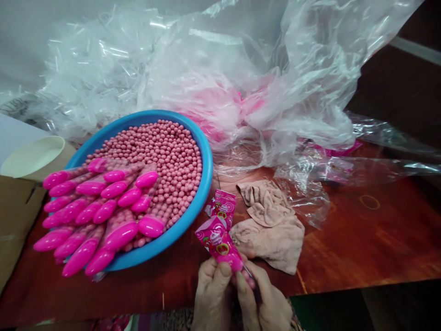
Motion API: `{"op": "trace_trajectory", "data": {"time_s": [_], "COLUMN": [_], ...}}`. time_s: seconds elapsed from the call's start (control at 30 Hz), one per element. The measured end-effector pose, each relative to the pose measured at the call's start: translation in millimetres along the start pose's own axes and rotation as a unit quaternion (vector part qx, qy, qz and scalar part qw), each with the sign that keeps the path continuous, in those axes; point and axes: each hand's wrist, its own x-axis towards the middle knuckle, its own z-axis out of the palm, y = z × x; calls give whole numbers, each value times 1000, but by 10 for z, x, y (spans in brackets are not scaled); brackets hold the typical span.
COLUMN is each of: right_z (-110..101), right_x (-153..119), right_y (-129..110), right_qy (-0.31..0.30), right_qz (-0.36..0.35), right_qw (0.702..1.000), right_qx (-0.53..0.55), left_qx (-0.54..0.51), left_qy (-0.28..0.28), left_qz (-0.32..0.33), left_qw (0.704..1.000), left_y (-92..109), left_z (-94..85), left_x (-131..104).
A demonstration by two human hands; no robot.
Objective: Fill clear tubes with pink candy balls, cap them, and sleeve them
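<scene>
Left hand (212,292) and right hand (263,299) both closed on pink packet (223,250), pinching its lower end, small pink balls inside. Packet above table (344,248) edge, just beside cloth (272,230). Blue basin (206,170) of pink balls (172,161) to left, filled tubes (120,234) piled on it.

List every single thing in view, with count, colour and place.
Basin: one, blue, left of centre
Beads: too many to count, pink, in the basin
Pink-ended packets: over a dozen, on the beads and rim
Bowl: one, cream, far left
Cardboard: one piece, brown, left edge
Plastic bags: several, clear, back
Printed wrapper: one, pink, beside the cloth
Cloth: count unclear, beige, centre right
Band: one, yellowish, right
Table: one, reddish brown, beneath
Held packet: one, pink, between the hands
Left hand, right hand: bare, bottom centre
</scene>
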Motion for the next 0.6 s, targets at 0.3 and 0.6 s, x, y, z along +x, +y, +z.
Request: {"op": "trace_trajectory", "data": {"time_s": [0.3, 0.6], "right_z": [8, 114], "right_x": [-62, 64], "right_y": [-50, -1], "right_qy": [26, -41], "right_qz": [12, 61], "right_qw": [999, 993], "right_qx": [-24, 89], "left_qx": [19, 3], "left_qy": [-7, -27], "left_qz": [30, -11], "left_qw": [999, 1000], "left_y": [-24, 114], "left_z": [-42, 45], "left_x": [-88, 20]}}
